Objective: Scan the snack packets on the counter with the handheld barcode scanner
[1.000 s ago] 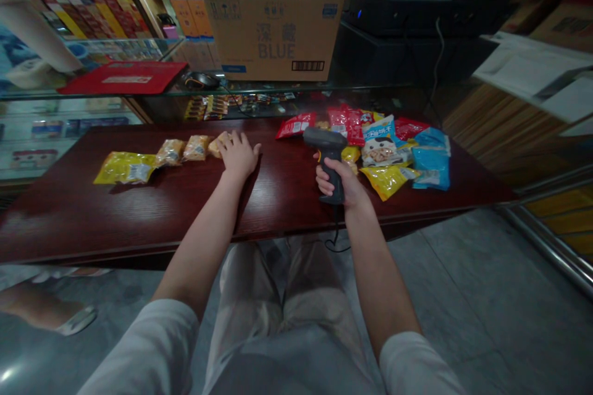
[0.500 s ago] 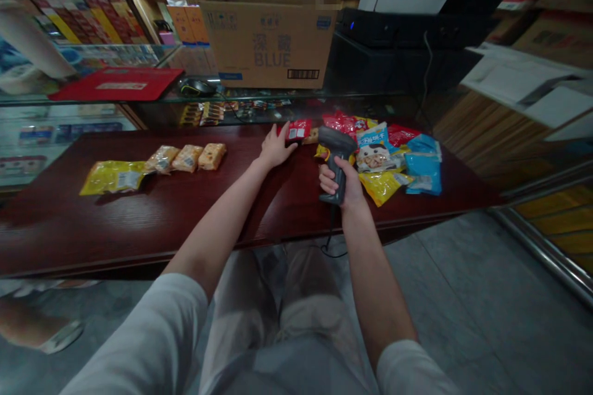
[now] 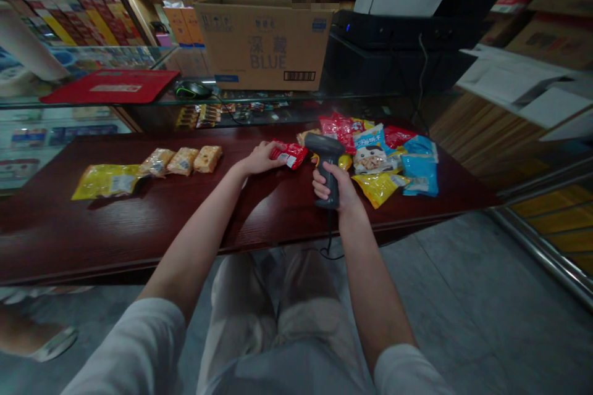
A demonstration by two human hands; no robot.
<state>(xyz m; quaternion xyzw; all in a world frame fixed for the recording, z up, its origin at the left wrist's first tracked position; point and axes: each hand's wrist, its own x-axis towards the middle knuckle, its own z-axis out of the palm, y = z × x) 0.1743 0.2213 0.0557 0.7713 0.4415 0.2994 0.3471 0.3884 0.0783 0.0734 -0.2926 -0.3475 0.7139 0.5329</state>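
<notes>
My left hand grips the end of a small red snack packet just above the dark red wooden counter. My right hand is closed around the handle of a dark grey barcode scanner, whose head points left toward the red packet. Beyond the scanner lies a heap of red, blue and yellow snack bags. Left of my left hand, three wrapped pastries and a yellow bag sit in a row.
A cardboard box stands on the glass display case behind the counter, beside a red mat, a computer mouse and black equipment. The scanner's cable hangs below the counter. Another person's foot shows at lower left.
My left hand has moved right, taken hold of the red packet and brought it nearer me, beside the scanner. My right hand still holds the scanner.
</notes>
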